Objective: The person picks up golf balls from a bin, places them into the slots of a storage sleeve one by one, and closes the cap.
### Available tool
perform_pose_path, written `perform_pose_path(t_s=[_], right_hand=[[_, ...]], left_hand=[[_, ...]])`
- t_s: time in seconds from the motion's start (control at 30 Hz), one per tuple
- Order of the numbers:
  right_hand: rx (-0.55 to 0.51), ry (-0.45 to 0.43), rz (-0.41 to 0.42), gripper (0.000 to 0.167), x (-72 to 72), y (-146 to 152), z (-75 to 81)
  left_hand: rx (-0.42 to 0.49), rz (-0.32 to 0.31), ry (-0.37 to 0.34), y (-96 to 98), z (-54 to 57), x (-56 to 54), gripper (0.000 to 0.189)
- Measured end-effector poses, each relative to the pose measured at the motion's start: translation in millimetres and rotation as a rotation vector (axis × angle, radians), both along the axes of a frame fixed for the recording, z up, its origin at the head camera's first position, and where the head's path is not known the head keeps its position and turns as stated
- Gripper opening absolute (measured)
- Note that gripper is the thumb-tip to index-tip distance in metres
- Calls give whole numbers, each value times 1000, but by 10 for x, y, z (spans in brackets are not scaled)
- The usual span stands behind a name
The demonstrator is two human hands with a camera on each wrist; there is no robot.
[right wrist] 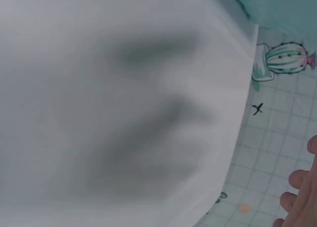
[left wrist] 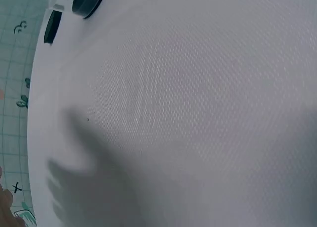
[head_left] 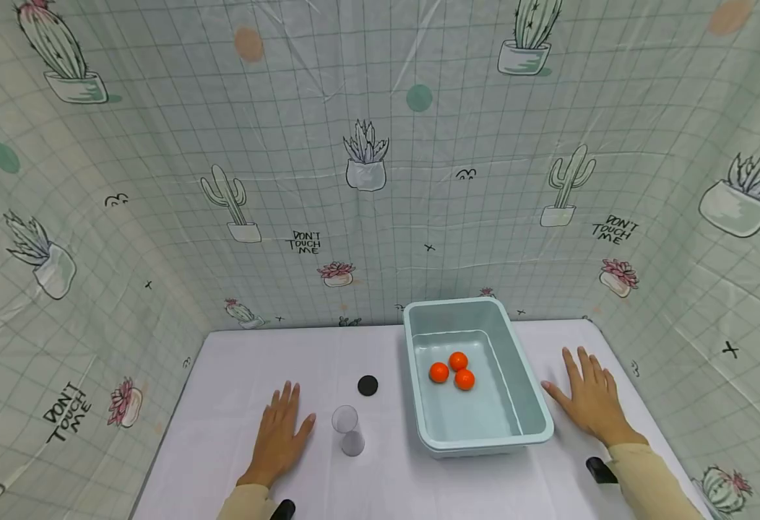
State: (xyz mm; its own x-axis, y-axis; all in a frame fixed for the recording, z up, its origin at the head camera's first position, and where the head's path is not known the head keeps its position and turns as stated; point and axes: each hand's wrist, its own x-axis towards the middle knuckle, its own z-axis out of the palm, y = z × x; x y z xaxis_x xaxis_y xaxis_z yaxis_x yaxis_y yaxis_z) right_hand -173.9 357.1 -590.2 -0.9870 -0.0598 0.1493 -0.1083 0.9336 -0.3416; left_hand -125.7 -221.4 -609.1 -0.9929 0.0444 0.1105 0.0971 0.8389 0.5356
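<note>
My left hand (head_left: 278, 437) is palm down over the left part of the white table, its fingers straight and holding nothing. Just right of it stands a clear cylindrical container (head_left: 346, 426), and behind that a round black disc (head_left: 368, 386) lies flat. Three orange balls (head_left: 464, 380) sit together inside a pale green plastic bin (head_left: 471, 422). To the right of the bin, my right hand (head_left: 591, 401) is spread out and holds nothing, its thumb pointing toward the bin's wall. Fingertips (right wrist: 298, 179) show at the edge of the right wrist view, with a hand's shadow on the cloth.
A white cloth (head_left: 237, 375) covers the table. Behind it and along both sides hangs a gridded curtain (head_left: 419, 217) printed with cacti. Black wrist bands (head_left: 601, 470) are on both forearms, over beige sleeves (head_left: 653, 480).
</note>
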Motion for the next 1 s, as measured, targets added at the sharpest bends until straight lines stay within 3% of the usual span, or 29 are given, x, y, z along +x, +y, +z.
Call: perform_pose_path(t_s=[0.23,0.43,0.7,1.0], right_hand=[[-31,87,25,86,-36,-122,267],[-86,133,45,82,-83,-297,554],[-131,201,97,80,-102,-540,815],[-191,189,172,79,-106,-803,1007]], left_hand=[[88,-38,43,27,23,-6,70],[244,-105,87,30,84,17,64],[479,-144,-37,52,125,54,70],[554,-183,-20,159,109,91,76]])
